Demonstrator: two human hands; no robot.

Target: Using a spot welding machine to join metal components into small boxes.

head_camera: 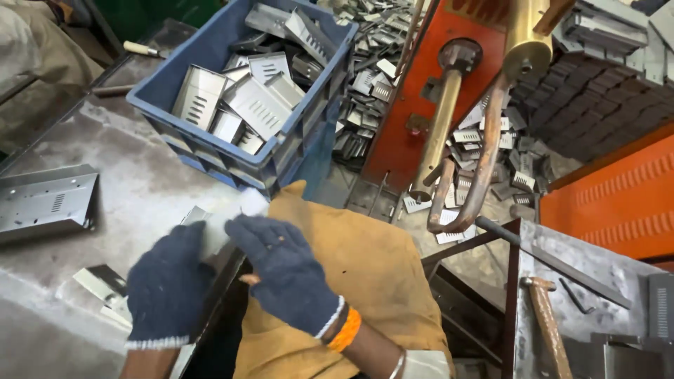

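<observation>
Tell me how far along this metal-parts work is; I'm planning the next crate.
Done, apparently: a heap of slotted parts lies under the machine's copper arms. In hand: the left hand and right hand, both gloved, hold one metal piece at the table's edge. Left: the blue crate holds many more plates.

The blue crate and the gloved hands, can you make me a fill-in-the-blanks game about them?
1. The crate full of metal parts is coloured ____.
2. Both hands, left hand and right hand, wear dark knitted ____.
3. Together the hands hold a pale sheet-metal piece above a ____-coloured cloth.

Missing words: blue; gloves; yellow
</observation>
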